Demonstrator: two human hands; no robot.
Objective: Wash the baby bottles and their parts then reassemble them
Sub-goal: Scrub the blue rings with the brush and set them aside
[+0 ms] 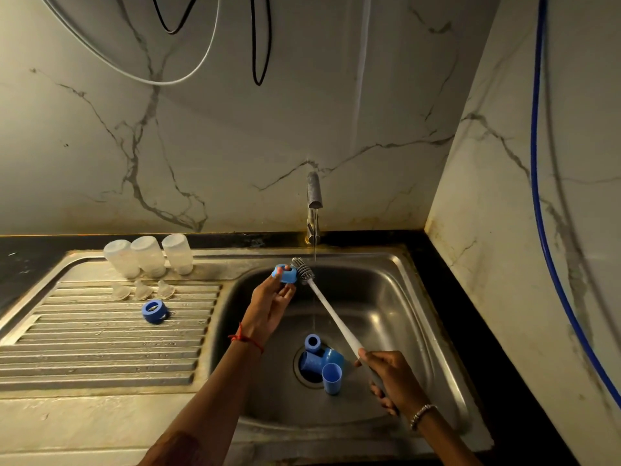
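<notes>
My left hand (270,306) pinches the blue collar (285,274) over the sink (386,297), near its back rim. My right hand (391,381) is wrapped round the brush (331,317) handle. The collar lies at eleven o'clock from it, along the brush's long axis, bristles touching its right side.

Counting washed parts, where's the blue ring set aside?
Head view, left side: the blue ring lies on the draining board, in front of the three clear teats.

Drainboard (100,348): three clear bottles (148,255) neck-down at the back edge; three clear nipples (142,290) just before them; blue ring (154,311) nearer.
Sink basin (396,297): blue caps (332,378) clustered over the drain.
</notes>
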